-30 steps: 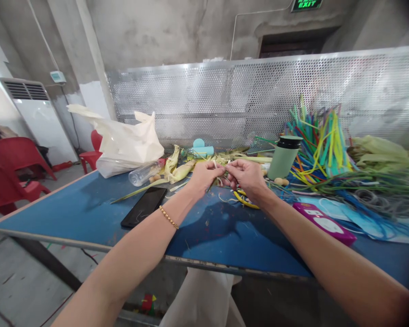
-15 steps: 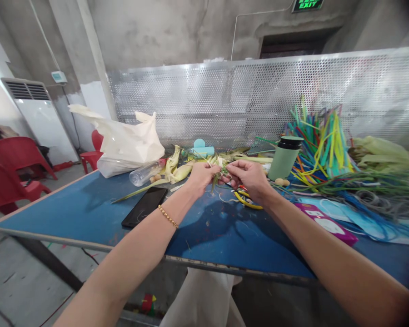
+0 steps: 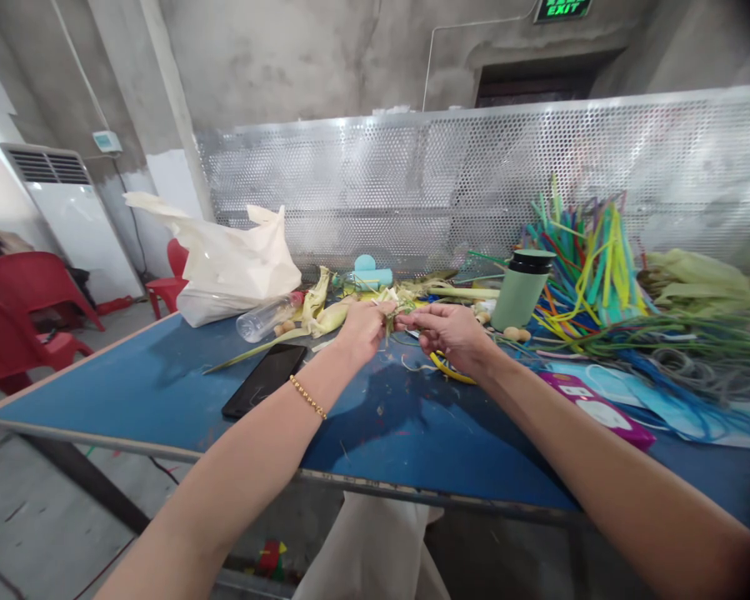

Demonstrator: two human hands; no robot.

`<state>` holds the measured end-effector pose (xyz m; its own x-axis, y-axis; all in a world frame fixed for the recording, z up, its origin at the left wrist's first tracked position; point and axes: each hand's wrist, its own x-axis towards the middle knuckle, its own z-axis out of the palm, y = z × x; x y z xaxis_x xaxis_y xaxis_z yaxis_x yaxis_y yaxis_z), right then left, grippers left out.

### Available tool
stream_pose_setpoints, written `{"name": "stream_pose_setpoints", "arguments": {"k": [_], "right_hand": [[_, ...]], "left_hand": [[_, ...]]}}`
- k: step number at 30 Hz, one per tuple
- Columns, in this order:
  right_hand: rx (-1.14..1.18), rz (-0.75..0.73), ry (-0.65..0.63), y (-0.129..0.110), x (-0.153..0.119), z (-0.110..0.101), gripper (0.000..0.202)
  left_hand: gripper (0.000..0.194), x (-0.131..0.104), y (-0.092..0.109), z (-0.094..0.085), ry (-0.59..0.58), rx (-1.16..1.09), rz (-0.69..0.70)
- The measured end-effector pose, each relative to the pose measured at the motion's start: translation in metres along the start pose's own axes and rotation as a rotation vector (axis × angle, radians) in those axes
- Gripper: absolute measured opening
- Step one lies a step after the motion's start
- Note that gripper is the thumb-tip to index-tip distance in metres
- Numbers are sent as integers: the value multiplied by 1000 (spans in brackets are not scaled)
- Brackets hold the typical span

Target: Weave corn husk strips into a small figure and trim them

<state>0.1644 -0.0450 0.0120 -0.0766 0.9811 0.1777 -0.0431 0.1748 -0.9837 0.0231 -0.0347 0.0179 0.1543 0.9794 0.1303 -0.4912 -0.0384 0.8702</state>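
Over the middle of the blue table (image 3: 162, 396), my left hand (image 3: 361, 327) is closed on a small bunch of thin green plant strips (image 3: 392, 320). My right hand (image 3: 448, 332) meets it from the right, thumb and forefinger pinched at the bunch's edge. The fingers partly hide the bunch, so its exact shape does not show. Below the right hand a yellow curved piece (image 3: 450, 369) lies on the table. Pale corn husks (image 3: 332, 317) rest just left of and behind my left hand.
A black phone (image 3: 266, 379) lies left of my forearm. Behind are a clear bottle (image 3: 256, 323) and a white plastic bag (image 3: 241, 258). To the right stand a green tumbler (image 3: 520, 296), colourful strips (image 3: 609, 267) and a purple box (image 3: 600, 412). A perforated metal panel (image 3: 381, 183) backs the table.
My right hand has shifted slightly left, its fingers straighter and closer to the left hand. The green bunch has moved a little left and sits more within the left fingers.
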Motion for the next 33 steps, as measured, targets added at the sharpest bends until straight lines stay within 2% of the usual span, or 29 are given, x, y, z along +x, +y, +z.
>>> {"name": "stream_pose_setpoints", "arguments": {"k": [4, 8, 13, 18, 25, 30, 33], "right_hand": [[24, -5, 83, -4, 0, 0, 17], [-124, -141, 164, -5, 2, -2, 20], [-221, -189, 88, -2, 0, 0, 23], [-243, -267, 128, 0, 0, 2, 17], [-380, -424, 51, 5, 4, 0, 15], [-329, -368, 214, 2, 7, -6, 17], [-290, -305, 213, 0, 8, -9, 22]], "left_hand": [[21, 1, 0, -2, 32, 14, 4], [17, -1, 2, -2, 49, 58, 32], [16, -4, 0, 0, 30, 105, 57], [16, -3, -3, -1, -32, 163, 89], [20, 0, -8, -4, -58, 186, 62], [12, 5, -10, -7, -48, 149, 62], [11, 4, -10, -6, -35, 153, 64]]}}
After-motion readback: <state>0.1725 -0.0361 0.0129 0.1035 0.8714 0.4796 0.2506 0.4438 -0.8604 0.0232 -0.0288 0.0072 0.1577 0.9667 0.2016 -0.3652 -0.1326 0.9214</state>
